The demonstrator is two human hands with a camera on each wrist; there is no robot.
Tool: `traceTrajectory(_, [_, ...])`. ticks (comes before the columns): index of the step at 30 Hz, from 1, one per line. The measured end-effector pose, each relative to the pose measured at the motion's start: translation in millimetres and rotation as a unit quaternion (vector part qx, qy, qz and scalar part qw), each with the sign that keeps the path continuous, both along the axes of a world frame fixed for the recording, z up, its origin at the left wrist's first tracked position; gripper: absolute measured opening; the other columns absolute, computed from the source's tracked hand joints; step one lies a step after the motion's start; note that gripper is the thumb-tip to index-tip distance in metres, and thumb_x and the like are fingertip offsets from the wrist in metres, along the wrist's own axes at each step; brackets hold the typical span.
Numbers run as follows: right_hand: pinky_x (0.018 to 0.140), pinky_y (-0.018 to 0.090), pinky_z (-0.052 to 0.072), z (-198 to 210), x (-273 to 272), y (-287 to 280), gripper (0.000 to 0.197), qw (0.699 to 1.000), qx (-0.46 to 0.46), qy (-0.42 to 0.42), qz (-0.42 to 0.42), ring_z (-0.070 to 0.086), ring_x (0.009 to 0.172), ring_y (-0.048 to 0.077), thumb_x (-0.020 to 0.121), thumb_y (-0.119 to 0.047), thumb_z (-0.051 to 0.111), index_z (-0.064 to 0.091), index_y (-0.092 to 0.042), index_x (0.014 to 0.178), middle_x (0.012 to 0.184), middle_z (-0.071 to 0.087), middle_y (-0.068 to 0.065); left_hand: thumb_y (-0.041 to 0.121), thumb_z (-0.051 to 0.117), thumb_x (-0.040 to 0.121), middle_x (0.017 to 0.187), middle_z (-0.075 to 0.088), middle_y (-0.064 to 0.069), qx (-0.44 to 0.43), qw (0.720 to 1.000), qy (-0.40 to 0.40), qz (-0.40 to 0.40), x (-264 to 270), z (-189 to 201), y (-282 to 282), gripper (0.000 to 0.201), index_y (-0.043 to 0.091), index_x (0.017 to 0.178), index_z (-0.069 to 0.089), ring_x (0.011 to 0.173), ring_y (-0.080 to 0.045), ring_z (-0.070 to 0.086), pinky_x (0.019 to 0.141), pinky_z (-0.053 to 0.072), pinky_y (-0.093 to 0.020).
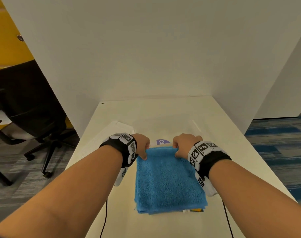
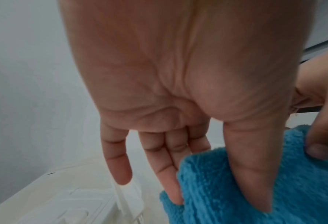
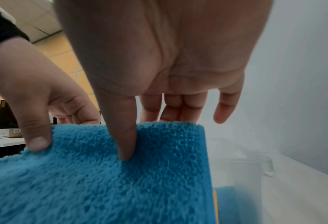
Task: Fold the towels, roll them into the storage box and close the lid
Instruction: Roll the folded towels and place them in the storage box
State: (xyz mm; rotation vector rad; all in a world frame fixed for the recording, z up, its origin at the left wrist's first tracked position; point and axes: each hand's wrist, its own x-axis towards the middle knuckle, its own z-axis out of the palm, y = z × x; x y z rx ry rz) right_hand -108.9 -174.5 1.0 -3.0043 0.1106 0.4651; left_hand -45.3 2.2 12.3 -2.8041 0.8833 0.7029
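Observation:
A folded blue towel [image 1: 168, 179] lies flat on the white table [image 1: 249, 169], with a small yellow tag at its near edge. My left hand [image 1: 143, 152] pinches its far left corner, thumb on top and fingers behind the edge. My right hand [image 1: 178, 152] pinches the far right corner the same way. In the wrist views the far edge is lifted between each thumb [image 2: 255, 174] [image 3: 121, 128] and the fingers. The clear storage box [image 1: 196, 125] stands just beyond the towel, showing a purple label [image 1: 161, 141]. Its inside is hard to make out.
A white lid [image 2: 72, 204] lies on the table to the left of the box. White partition walls [image 1: 146, 57] close off the back and sides. A black office chair [image 1: 31, 107] stands on the floor at the left. Two cables hang over the table's near edge.

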Motion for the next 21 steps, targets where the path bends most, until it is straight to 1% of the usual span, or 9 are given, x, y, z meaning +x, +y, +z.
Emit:
traceTrajectory(2, [0.088,0.037,0.029,-2,-3,-1,0.016,1.000,0.007,-0.024,0.000,0.051,0.087,0.016,0.085,-0.019,0.059,0.051,-0.031,0.092,0.096,0.056,-0.008,0.028,0.071,0.084,0.117,0.060,-0.007,-0.035,0.999,-0.024,0.004,-1,-3,5,0.042,0.010,0.118,0.055,0.105,-0.024,0.056,0.075,0.039,-0.025])
traceTrajectory(6, [0.083,0.034,0.027,-4,-13,0,0.029,0.995,0.022,-0.093,0.017,0.051,0.078,0.016,0.077,-0.001,0.049,0.047,-0.030,0.084,0.090,0.050,-0.008,0.022,0.067,0.084,0.093,0.054,0.001,-0.085,0.994,-0.062,0.002,-2,-6,16,0.020,0.017,0.097,0.053,0.085,-0.016,0.048,0.070,0.038,-0.027])
traceTrajectory(9, [0.083,0.033,0.028,-9,-18,2,0.037,0.994,0.014,-0.101,0.036,0.050,0.075,0.017,0.071,0.006,0.043,0.048,-0.029,0.081,0.090,0.048,-0.007,0.014,0.063,0.082,0.080,0.049,0.005,-0.075,0.994,-0.068,-0.030,-5,-10,18,0.018,0.018,0.086,0.046,0.081,-0.017,0.047,0.066,0.036,-0.025])
traceTrajectory(11, [0.081,0.031,0.026,-11,-21,1,0.038,0.995,0.009,-0.092,0.045,0.051,0.078,0.017,0.071,0.005,0.043,0.048,-0.031,0.081,0.090,0.047,-0.008,0.009,0.061,0.081,0.073,0.043,0.008,-0.054,0.995,-0.065,-0.057,-9,-13,17,0.024,0.021,0.078,0.041,0.081,-0.018,0.046,0.058,0.032,-0.022])
traceTrajectory(13, [0.083,0.031,0.026,-12,-25,1,0.036,0.996,0.006,-0.068,0.053,0.051,0.081,0.017,0.074,0.002,0.045,0.050,-0.032,0.083,0.089,0.046,-0.010,0.007,0.062,0.082,0.071,0.039,0.009,-0.025,0.995,-0.049,-0.083,-14,-15,14,0.027,0.022,0.077,0.040,0.081,-0.018,0.045,0.058,0.032,-0.022])
traceTrajectory(15, [0.089,0.034,0.030,-12,-29,0,0.027,0.998,0.006,-0.030,0.049,0.051,0.084,0.014,0.080,-0.007,0.052,0.055,-0.034,0.085,0.088,0.048,-0.012,0.010,0.066,0.081,0.071,0.041,0.010,-0.009,0.996,-0.020,-0.090,-18,-16,12,0.022,0.020,0.086,0.047,0.079,-0.017,0.046,0.064,0.035,-0.023])
traceTrajectory(17, [0.092,0.034,0.034,-12,-31,-2,0.013,0.999,0.023,-0.010,0.038,0.054,0.086,0.012,0.084,-0.019,0.058,0.060,-0.032,0.086,0.085,0.055,-0.014,0.018,0.068,0.080,0.070,0.047,0.008,-0.030,0.997,0.017,-0.067,-19,-16,13,0.015,0.019,0.086,0.055,0.071,-0.014,0.047,0.060,0.037,-0.021])
traceTrajectory(18, [0.090,0.032,0.037,-11,-32,-3,0.006,0.999,0.033,-0.006,0.035,0.057,0.086,0.012,0.085,-0.026,0.059,0.062,-0.030,0.084,0.083,0.058,-0.014,0.022,0.067,0.081,0.069,0.050,0.006,-0.049,0.997,0.031,-0.048,-20,-15,13,0.011,0.018,0.082,0.057,0.068,-0.013,0.047,0.059,0.038,-0.021])
traceTrajectory(21, [0.075,0.030,0.039,-12,-28,-7,0.020,0.998,0.038,-0.019,0.036,0.058,0.085,0.013,0.088,-0.039,0.060,0.059,-0.030,0.071,0.084,0.059,-0.013,0.033,0.063,0.087,0.067,0.050,0.003,-0.076,0.997,0.026,-0.009,-19,-15,14,0.025,0.019,0.068,0.053,0.071,-0.016,0.048,0.062,0.038,-0.023])
